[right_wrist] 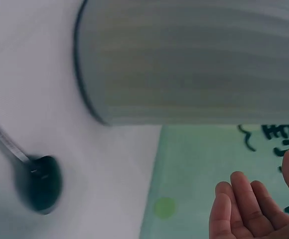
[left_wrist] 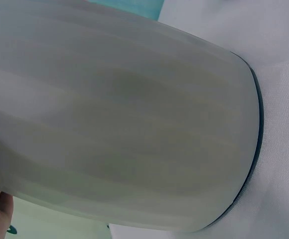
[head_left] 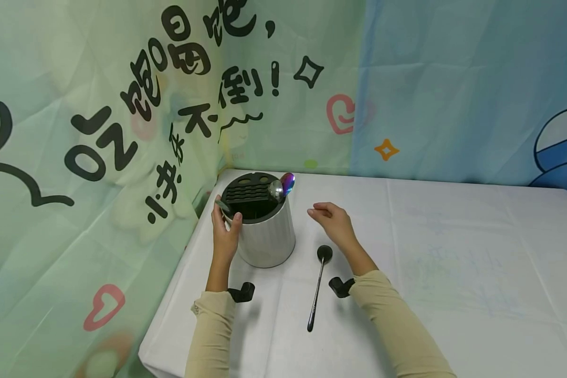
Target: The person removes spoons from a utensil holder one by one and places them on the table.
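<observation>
A white ribbed utensil holder (head_left: 266, 241) with a black slotted top stands upright on the table. My left hand (head_left: 225, 239) grips its left side near the rim, thumb at the front. Beside those fingers a greyish utensil end (head_left: 223, 207) sticks up; its kind is unclear. At the holder's right rim stand a silver spoon (head_left: 276, 191) and a rainbow-coloured spoon (head_left: 288, 182). My right hand (head_left: 336, 224) hovers right of the holder, holding nothing, its fingers slightly bent in the right wrist view. Below it a long-handled spoon (head_left: 315, 299) with a dark round bowl lies on the cloth.
A white cloth covers the table (head_left: 453, 273), which stretches off to the right. Printed fabric backdrops (head_left: 283, 131) rise behind the table and along its left side. Black wrist mounts (head_left: 342, 287) jut inward from both wrists.
</observation>
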